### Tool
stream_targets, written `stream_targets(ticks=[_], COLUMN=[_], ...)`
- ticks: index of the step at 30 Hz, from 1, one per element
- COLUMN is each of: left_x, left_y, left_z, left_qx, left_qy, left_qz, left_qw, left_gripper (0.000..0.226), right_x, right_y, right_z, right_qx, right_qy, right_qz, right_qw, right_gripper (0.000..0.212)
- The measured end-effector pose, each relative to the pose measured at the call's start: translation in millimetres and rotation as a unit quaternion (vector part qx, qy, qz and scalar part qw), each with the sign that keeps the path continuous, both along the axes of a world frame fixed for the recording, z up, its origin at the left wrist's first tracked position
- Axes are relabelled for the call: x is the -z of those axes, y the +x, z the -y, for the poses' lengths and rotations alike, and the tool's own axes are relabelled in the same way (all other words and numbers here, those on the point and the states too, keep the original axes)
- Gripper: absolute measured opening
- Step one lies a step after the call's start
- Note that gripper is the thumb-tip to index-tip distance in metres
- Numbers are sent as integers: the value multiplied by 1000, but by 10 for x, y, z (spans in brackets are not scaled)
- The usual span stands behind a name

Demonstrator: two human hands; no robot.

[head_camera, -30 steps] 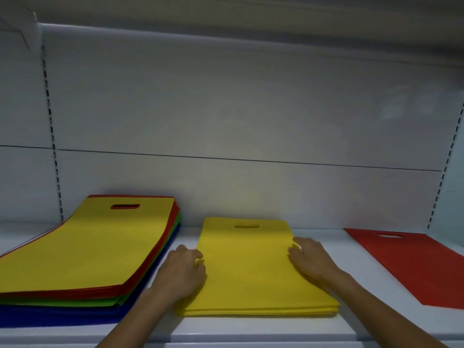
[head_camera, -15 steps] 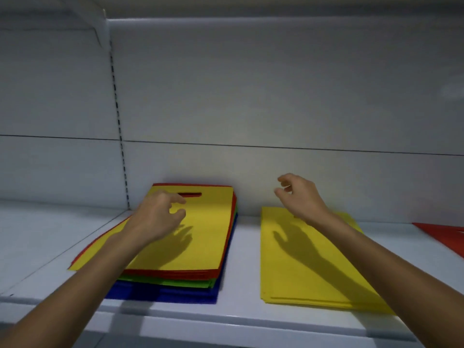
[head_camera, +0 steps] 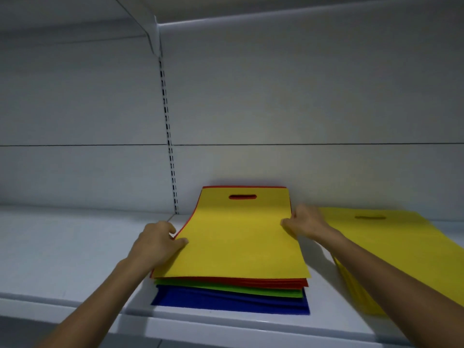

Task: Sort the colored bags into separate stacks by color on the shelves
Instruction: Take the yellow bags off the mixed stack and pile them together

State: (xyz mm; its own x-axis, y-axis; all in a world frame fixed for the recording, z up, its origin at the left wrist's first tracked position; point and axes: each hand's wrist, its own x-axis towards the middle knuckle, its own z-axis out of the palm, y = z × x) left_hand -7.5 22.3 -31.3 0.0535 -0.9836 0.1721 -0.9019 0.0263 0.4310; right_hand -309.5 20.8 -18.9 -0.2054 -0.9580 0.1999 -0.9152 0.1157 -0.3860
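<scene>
We locate the mixed stack (head_camera: pixel 233 247) on the shelf (head_camera: pixel 75 247) (rear edge at back panel (head_camera: pixel 276 167)). The second stack (head_camera: pixel 401 237) lies just right.

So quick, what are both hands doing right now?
Left hand: pinching the top yellow bag at its left edge.
Right hand: pinching the same bag's right edge.
</scene>
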Motion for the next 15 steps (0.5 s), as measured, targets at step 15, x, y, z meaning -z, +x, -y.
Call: stream_targets(ticks=[15], left_x=[-70], left_y=[39], left_z=[19], left_qx=[-15], left_qy=[-212], left_qz=[56], left_qw=[976], left_gripper=[13], right_x=[-7], right_y=[141], right_z=[18], right_qx=[13], right_qy=[-141], right_qz=[110], right_qw=[984], right_gripper=[8])
